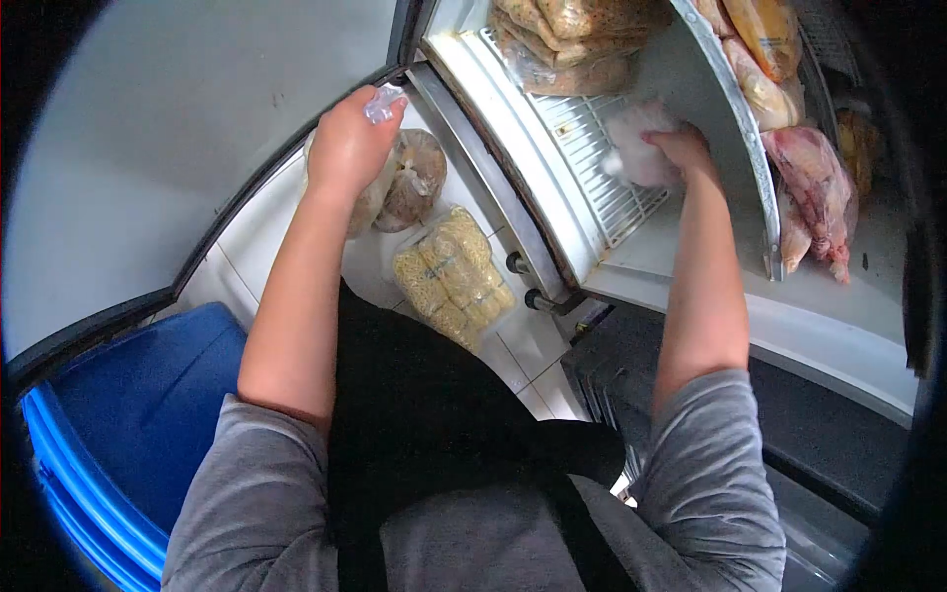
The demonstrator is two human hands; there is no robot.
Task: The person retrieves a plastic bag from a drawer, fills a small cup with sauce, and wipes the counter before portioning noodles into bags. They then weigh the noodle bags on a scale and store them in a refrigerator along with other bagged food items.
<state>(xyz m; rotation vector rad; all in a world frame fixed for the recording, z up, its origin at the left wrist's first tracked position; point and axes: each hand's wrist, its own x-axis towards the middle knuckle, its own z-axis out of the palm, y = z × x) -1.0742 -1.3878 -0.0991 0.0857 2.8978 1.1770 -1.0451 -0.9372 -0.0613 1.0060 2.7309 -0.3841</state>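
My left hand is closed around the gathered neck of a clear plastic bag, beside the open fridge door. Below that hand show a pale bag and a bag of brown food, partly hidden by my wrist. Inside the fridge, my right hand grips a whitish crumpled bundle over the white wire shelf. Motion blur hides whether the bundle is cloth or plastic. Bags of brownish food are stacked at the back of this shelf.
The grey fridge door stands open at the left. A bag of pale yellow noodle-like food lies on the white tiled floor. Right of a divider sits bagged raw meat. A blue bin is at the lower left.
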